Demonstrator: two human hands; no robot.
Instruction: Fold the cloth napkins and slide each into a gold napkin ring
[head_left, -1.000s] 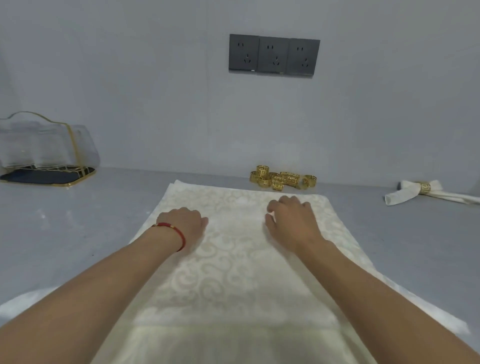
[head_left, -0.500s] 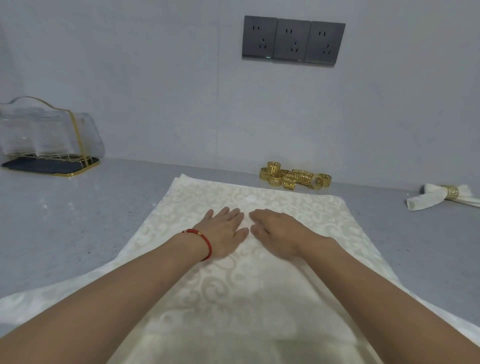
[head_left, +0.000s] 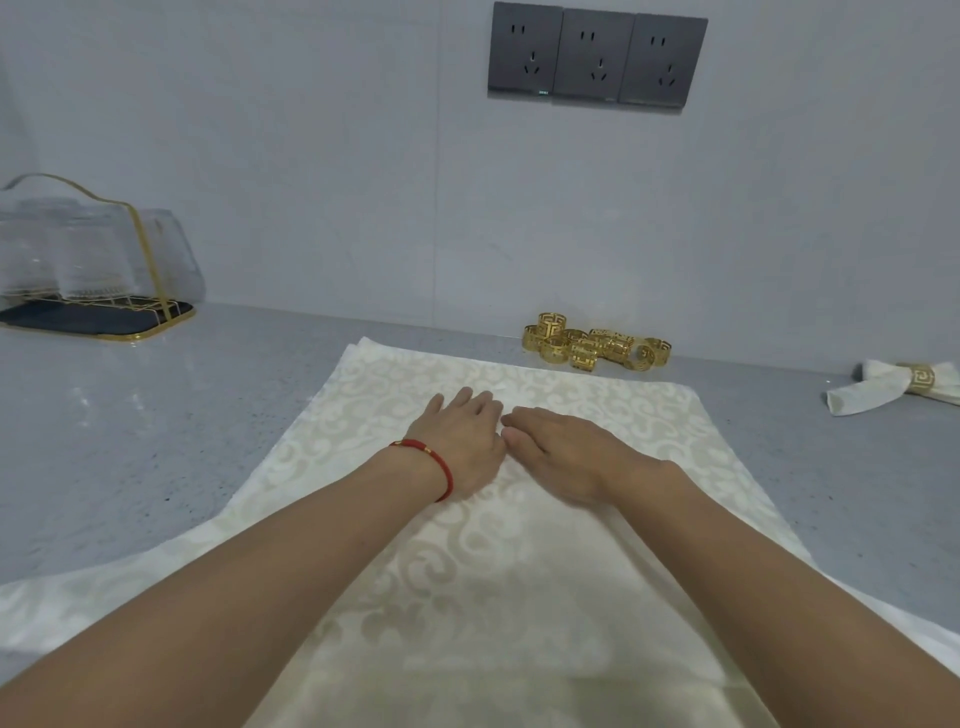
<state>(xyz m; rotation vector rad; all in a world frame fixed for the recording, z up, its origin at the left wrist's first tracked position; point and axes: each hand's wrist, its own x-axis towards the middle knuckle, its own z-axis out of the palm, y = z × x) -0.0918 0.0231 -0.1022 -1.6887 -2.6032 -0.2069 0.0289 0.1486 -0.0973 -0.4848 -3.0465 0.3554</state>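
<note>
Head | napkin (head_left: 519, 571) long axis toward wall | left hand (head_left: 460, 439), right hand (head_left: 558, 452) flat

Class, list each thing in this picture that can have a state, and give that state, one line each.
Left hand: flat, fingers straight, on the napkin.
Right hand: flat on the napkin.
Cream napkin: spread on the counter.
Gold napkin rings: loose heap by the wall.
Finished napkin: folded, ringed.
</note>
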